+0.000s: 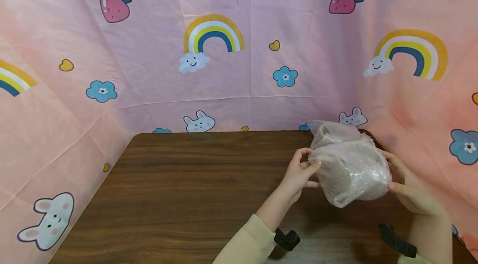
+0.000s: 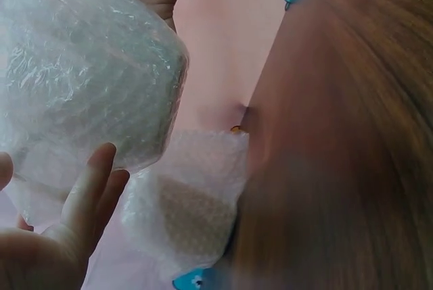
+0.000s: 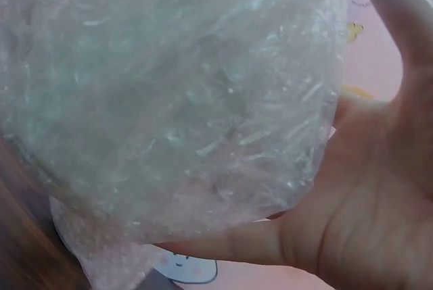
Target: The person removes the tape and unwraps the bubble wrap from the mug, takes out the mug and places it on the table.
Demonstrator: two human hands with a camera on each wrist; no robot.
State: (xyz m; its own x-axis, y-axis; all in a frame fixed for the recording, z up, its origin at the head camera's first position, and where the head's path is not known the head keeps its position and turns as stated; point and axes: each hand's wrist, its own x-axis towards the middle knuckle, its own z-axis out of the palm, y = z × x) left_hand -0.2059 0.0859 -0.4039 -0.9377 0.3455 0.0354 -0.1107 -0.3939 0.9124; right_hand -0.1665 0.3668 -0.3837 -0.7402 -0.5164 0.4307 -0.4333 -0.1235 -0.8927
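A bundle in clear bubble wrap (image 1: 351,172) is held up between both hands over the right side of the table; the wrap blurs the pale thing inside. My left hand (image 1: 300,174) grips its left edge, thumb and fingers spread around the wrap. On the opposite side, my right hand (image 1: 412,187) holds the bundle with bent fingers and thumb. The right wrist view shows the crinkled wrap (image 3: 183,114) against that palm. Behind it, a second bubble-wrapped item (image 2: 193,215) sits at the table's far edge, partly covered by the held bundle in the head view.
The dark wooden table (image 1: 179,197) stretches away to the left. A pink cloth (image 1: 149,48) printed with rainbows, strawberries and rabbits hangs behind and along both sides. Black straps (image 1: 286,240) are on both wrists.
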